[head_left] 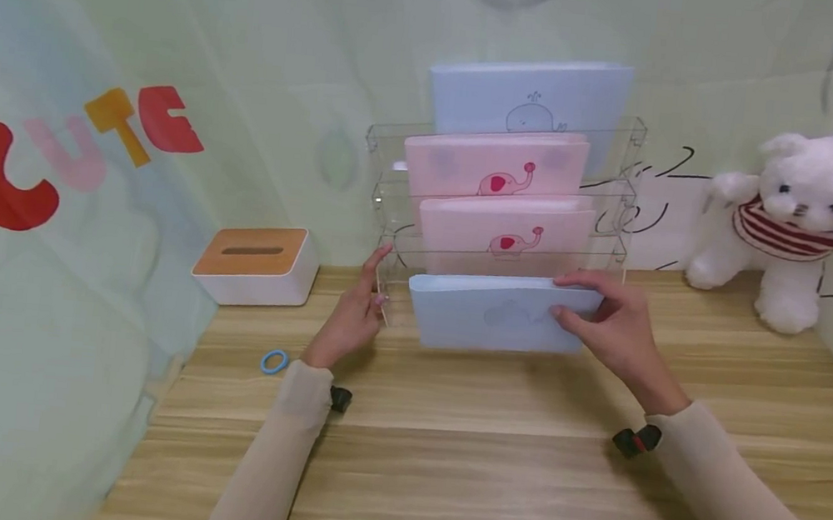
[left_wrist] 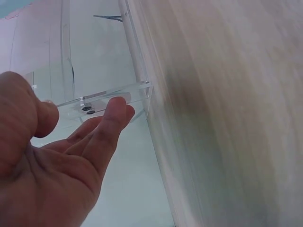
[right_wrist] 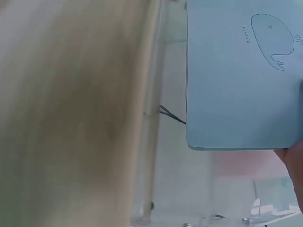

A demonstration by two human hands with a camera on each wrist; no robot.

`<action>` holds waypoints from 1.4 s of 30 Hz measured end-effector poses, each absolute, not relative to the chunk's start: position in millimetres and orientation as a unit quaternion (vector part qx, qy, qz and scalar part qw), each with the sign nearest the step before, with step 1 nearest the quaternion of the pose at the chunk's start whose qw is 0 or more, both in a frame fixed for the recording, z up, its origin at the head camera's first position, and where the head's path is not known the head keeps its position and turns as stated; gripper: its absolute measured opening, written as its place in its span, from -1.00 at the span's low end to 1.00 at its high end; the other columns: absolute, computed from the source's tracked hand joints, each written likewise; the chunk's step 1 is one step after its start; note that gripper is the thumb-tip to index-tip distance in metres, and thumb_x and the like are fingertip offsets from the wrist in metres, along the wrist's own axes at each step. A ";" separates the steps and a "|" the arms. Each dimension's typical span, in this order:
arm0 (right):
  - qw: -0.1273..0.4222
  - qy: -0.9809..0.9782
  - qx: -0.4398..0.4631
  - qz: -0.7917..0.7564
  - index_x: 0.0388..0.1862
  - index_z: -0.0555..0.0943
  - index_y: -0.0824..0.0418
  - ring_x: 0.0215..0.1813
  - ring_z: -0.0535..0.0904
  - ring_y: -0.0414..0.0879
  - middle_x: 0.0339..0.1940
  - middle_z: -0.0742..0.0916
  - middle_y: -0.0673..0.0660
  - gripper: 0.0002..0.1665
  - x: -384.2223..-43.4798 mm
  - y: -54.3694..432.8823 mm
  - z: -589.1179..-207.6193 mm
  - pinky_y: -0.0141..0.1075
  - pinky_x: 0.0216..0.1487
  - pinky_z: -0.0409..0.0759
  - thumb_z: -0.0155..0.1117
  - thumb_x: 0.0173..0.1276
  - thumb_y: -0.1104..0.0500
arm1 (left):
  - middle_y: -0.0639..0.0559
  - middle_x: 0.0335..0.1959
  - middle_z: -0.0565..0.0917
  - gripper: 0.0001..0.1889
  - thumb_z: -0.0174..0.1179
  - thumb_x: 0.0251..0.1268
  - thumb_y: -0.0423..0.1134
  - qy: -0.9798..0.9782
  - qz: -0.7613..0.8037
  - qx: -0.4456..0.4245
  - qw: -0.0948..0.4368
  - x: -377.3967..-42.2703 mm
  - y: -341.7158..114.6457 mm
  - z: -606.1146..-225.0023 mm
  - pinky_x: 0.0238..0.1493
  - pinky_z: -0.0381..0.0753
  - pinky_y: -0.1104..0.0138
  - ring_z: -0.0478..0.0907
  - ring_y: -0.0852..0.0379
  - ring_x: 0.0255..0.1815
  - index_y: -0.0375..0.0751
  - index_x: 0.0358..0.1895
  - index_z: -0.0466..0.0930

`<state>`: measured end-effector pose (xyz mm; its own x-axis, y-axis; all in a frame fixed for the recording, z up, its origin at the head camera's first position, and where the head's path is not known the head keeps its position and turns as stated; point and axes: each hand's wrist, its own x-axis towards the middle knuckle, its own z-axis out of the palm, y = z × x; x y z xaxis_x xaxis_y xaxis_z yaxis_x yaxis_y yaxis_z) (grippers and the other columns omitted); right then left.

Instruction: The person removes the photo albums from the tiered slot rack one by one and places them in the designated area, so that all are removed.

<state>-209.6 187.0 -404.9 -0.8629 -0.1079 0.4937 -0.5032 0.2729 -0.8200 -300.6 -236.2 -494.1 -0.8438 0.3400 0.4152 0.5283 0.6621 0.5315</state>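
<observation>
A clear acrylic tiered rack [head_left: 627, 188] stands on the wooden table against the wall. My left hand [head_left: 351, 316] holds its left side panel [left_wrist: 106, 97], thumb and fingers at opposite faces. My right hand [head_left: 621, 330] pinches a light blue notebook [head_left: 493, 322] by its upper right corner, thumb in front and fingers behind. A whale drawing [right_wrist: 272, 40] marks its cover. The notebook is upright in front of the rack's lowest tier. Behind it, two pink elephant notebooks, a lower one [head_left: 457, 230] and an upper one [head_left: 448, 163], and another blue whale notebook [head_left: 470, 98] stand in the tiers.
On the left is a white tissue box [head_left: 263, 289] with a wooden lid. A small blue ring [head_left: 274, 361] lies near the left forearm. At the right sits a white plush bear [head_left: 812, 214] in a striped top. Patterned cloth hangs behind the table.
</observation>
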 end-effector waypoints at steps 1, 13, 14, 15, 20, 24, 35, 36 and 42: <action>0.168 -0.778 0.196 0.573 0.09 0.79 0.16 -0.23 0.60 -0.31 0.10 0.80 -0.19 -0.60 -208.7 186.3 -406.9 -0.55 -0.47 0.43 0.55 0.29 0.41 | 0.05 -0.47 0.46 -0.18 0.05 0.67 -0.28 -0.897 -0.339 -0.246 0.141 -295.2 -233.3 -487.0 -0.32 0.52 0.09 0.44 0.06 -0.48 0.36 0.75 -0.16; 0.097 -0.776 0.193 0.593 0.18 0.75 0.16 0.19 0.59 -0.26 0.21 0.78 0.08 -0.58 -203.8 174.8 -429.6 -0.51 0.10 0.54 0.52 0.36 0.36 | 0.01 -0.45 0.46 -0.16 0.06 0.63 -0.38 -0.902 -0.323 -0.248 0.142 -298.1 -234.7 -487.7 -0.38 0.44 -0.01 0.42 0.04 -0.49 0.28 0.74 -0.14; 0.089 -0.779 0.189 0.591 0.20 0.74 0.16 0.19 0.59 -0.25 0.23 0.77 0.10 -0.57 -204.5 174.1 -431.3 -0.50 0.11 0.54 0.52 0.37 0.35 | -0.01 -0.45 0.47 -0.16 0.06 0.64 -0.37 -0.901 -0.328 -0.249 0.135 -297.9 -234.8 -486.3 -0.37 0.47 -0.02 0.42 0.02 -0.48 0.30 0.74 -0.16; 0.080 -0.782 0.183 0.590 0.21 0.73 0.16 0.18 0.60 -0.25 0.24 0.75 0.11 -0.57 -205.5 173.4 -432.6 -0.50 0.12 0.54 0.51 0.38 0.34 | 0.01 -0.45 0.47 -0.17 0.07 0.65 -0.34 -0.904 -0.322 -0.246 0.139 -304.9 -236.8 -493.6 -0.41 0.42 -0.05 0.42 0.05 -0.50 0.30 0.74 -0.16; 0.028 -0.802 0.156 0.576 0.31 0.66 0.16 0.12 0.64 -0.15 0.32 0.67 0.16 -0.51 -210.2 169.7 -434.5 -0.44 0.09 0.64 0.49 0.42 0.26 | 0.03 -0.45 0.46 -0.17 0.06 0.69 -0.28 -0.901 -0.326 -0.248 0.140 -299.2 -232.6 -486.1 -0.45 0.41 -0.03 0.42 0.08 -0.50 0.36 0.75 -0.19; -0.006 -0.801 0.145 0.580 0.36 0.62 0.17 0.18 0.62 0.01 0.37 0.64 0.22 -0.47 -213.4 164.9 -435.2 -0.38 0.15 0.63 0.48 0.44 0.26 | -0.06 -0.42 0.48 -0.10 0.06 0.60 -0.44 -0.897 -0.343 -0.245 0.133 -285.8 -226.2 -468.9 -0.38 0.53 0.00 0.46 0.01 -0.47 0.36 0.74 -0.15; -0.053 -0.806 0.114 0.579 0.34 0.67 0.07 0.37 0.52 0.10 0.43 0.64 0.17 -0.50 -223.3 151.4 -447.1 -0.12 0.36 0.49 0.46 0.44 0.24 | -0.11 -0.38 0.50 -0.02 0.06 0.53 -0.58 -0.908 -0.344 -0.218 0.098 -267.6 -216.2 -447.1 -0.29 0.60 0.13 0.47 -0.01 -0.41 0.36 0.73 -0.17; -0.062 -0.803 0.111 0.583 0.34 0.67 0.07 0.39 0.50 0.11 0.44 0.63 0.17 -0.50 -224.4 149.9 -448.0 -0.09 0.38 0.48 0.45 0.44 0.25 | -0.15 -0.37 0.50 -0.04 0.04 0.54 -0.58 -0.910 -0.346 -0.212 0.089 -265.9 -214.8 -444.8 -0.25 0.61 0.14 0.48 -0.03 -0.40 0.34 0.73 -0.17; -0.123 -0.782 0.087 0.605 0.37 0.65 0.13 0.48 0.45 0.20 0.48 0.58 0.24 -0.48 -230.5 139.5 -454.8 0.06 0.48 0.45 0.41 0.45 0.31 | -0.14 -0.34 0.52 -0.13 -0.02 0.62 -0.53 -0.923 -0.330 -0.184 0.067 -260.8 -209.9 -439.4 -0.15 0.63 0.14 0.51 -0.01 -0.35 0.29 0.72 -0.18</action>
<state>-230.5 139.5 -454.8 -0.9546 -0.2849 -0.0869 0.0123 0.2539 -0.9672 -260.8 -209.9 -439.4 -0.9231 0.2959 0.2457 0.3846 0.7143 0.5847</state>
